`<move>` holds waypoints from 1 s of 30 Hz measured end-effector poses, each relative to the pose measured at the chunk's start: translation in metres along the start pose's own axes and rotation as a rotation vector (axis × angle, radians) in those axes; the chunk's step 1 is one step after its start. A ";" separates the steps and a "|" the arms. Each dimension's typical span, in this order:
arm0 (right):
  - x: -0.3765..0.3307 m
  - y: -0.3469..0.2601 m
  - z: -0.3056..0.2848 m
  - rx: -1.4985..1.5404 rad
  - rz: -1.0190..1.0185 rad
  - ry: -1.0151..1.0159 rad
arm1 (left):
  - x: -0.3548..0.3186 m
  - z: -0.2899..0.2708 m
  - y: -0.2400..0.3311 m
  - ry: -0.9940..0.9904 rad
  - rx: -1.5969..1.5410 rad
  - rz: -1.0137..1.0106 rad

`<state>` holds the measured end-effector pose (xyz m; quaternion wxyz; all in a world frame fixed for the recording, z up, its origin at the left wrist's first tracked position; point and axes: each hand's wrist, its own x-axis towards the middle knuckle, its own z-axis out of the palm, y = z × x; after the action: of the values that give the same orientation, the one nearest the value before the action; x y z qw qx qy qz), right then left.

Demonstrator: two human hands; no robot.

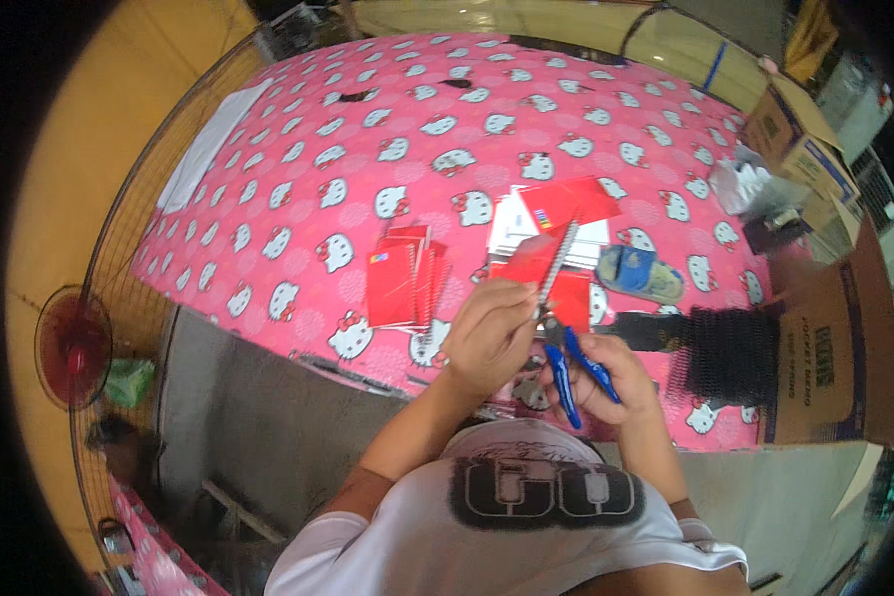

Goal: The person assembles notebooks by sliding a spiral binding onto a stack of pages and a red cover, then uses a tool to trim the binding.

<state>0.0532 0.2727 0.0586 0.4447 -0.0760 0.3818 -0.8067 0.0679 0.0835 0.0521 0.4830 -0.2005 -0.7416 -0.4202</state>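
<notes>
My left hand [492, 333] is closed around a small red spiral notebook [534, 262], held up with its coiled edge to the right. My right hand [621, 375] grips blue-handled pliers [563, 385]; their jaws meet the lower end of the coil, and my fingers partly hide that spot. Just beyond, red-covered notebooks with white pages [507, 223] lie loosely piled. A neat stack of red spiral notebooks [395, 283] sits left of my left hand. Black binding coils [730, 353] are heaped right of my right hand.
A pink cartoon-print cloth [417, 129] covers the table. A blue slipper [641, 273] lies beyond the coils. An open cardboard box [829, 348] stands at the right edge, with another box [800, 139] and a plastic bag [740, 184] farther back. A fan [74, 348] is at far left.
</notes>
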 end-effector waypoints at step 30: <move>0.119 -0.019 0.012 -1.910 -0.449 -0.290 | -0.009 -0.097 -0.079 0.198 -0.077 -1.171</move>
<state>-0.0242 0.1802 0.0544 0.0762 -0.5711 0.7902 -0.2086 0.0692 -0.0392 0.0277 0.2300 0.2646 -0.6643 -0.6602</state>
